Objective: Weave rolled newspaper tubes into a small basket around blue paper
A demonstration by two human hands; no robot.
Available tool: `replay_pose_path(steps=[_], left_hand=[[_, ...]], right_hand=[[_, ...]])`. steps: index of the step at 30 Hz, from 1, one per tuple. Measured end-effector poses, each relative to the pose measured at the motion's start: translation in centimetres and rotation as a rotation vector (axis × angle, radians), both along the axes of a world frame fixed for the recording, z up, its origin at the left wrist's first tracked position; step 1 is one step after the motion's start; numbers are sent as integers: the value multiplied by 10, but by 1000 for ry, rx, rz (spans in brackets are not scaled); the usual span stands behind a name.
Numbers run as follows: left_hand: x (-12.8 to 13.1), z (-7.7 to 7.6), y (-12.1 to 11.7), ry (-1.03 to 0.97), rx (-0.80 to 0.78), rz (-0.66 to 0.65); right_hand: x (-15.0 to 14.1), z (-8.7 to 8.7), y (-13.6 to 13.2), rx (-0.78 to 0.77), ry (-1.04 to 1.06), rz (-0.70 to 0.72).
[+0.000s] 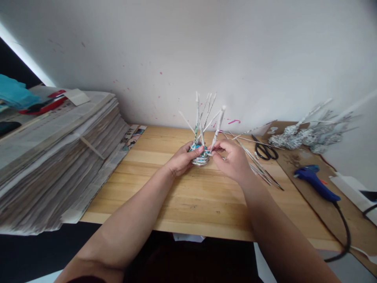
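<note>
A small basket woven from rolled paper strips [200, 160] is held just above the wooden table, its white paper stakes pointing up and outward. My left hand [185, 158] wraps around its left side, thumb pressed on the front. On the right, my right hand [231, 158] pinches a rolled paper strip [217, 131] close to the basket's rim; the strip's thick end rises above the fingers. Parts of the basket are covered by my fingers. Several loose paper sticks [262, 171] lie just right of my right hand.
A tall stack of newspapers [59, 165] stands at the left, with a red-handled tool [44, 106] on top. Black scissors [265, 150] lie at the right. Beyond are a blue glue gun [318, 182] on cardboard and several woven paper pieces [303, 135] by the wall.
</note>
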State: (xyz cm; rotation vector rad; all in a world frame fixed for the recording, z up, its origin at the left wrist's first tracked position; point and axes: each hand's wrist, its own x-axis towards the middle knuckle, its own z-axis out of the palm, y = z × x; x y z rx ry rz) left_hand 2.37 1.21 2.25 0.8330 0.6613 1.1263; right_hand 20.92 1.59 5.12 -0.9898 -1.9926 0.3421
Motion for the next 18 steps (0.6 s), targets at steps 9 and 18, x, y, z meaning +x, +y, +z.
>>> replay_pose_path(steps=[9,18], left_hand=[[2,-9,3,83,67,14],[3,-4,2,68,23,36]], right_hand=[[-6,-2,-1,2,-79,-66],[-3,-5,4,-86,-27,-24]])
